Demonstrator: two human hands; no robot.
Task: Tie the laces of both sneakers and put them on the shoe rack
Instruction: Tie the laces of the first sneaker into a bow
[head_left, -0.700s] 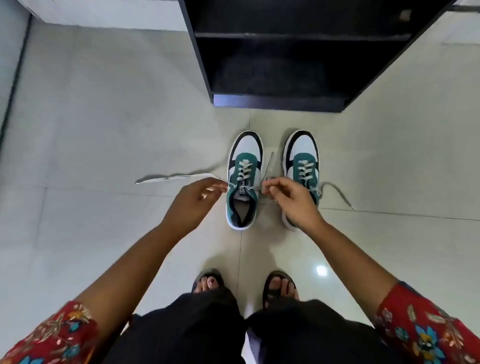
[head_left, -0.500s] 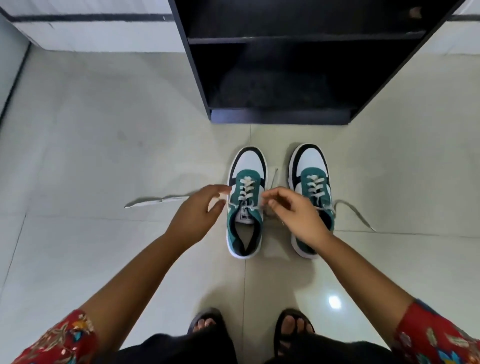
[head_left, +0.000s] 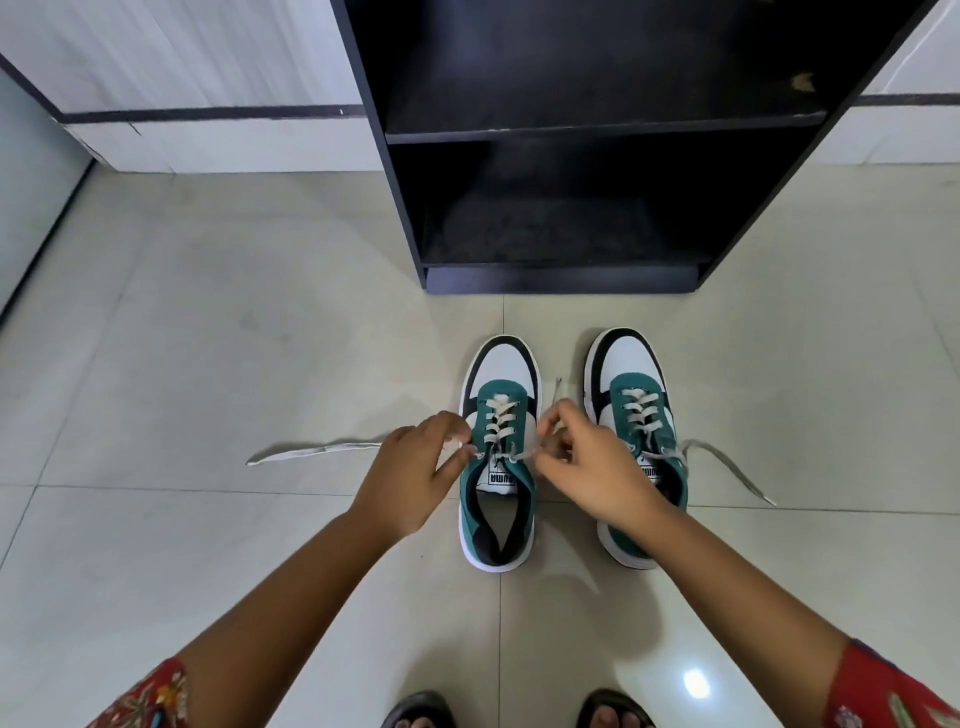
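Left hand pinches one lace end and right hand pinches the other, both closed over the left sneaker (laces untied). The right sneaker stands just beside it; the shoe rack is beyond its toe.

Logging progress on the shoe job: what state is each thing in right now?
Left sneaker: on floor, laces untied, ends held.
Right sneaker: on floor, laces loose.
Left hand: pinching a lace end.
Right hand: pinching the other lace end.
Shoe rack: visible shelves hold no shoes.
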